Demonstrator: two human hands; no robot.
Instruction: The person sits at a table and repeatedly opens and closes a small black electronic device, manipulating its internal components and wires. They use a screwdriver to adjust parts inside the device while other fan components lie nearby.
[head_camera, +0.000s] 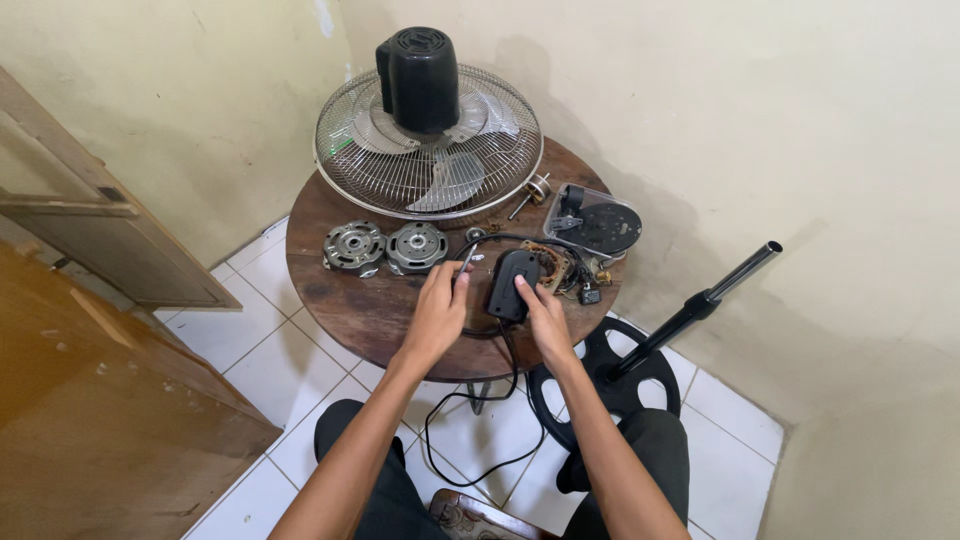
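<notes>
While both forearms reach in over the near edge of the round wooden counter, the hands meet at its middle, close together. The right hand lies over the near end of a black plastic housing, fingers curled on its top as if to pin it flat against the wood; whether the thumb grips underneath I cannot tell. The left hand is closed round a slim tool with a dark handle (probably a screwdriver), its shaft pointing away from the body, just left of the housing and near its upper corner.

A black cord runs from the housing back toward the body, drops off the counter edge and loops on the tiled floor between the knees, so it stays out of the way of the hands. Just beyond the left hand sit two grey metal motor end plates, side by side and within reach. Farther off lies the wire fan guard with a black motor cover standing on it. Beyond the right hand rests a clear-lidded round part, and a small cluster of wiring and copper coil touches the housing's far side.
</notes>
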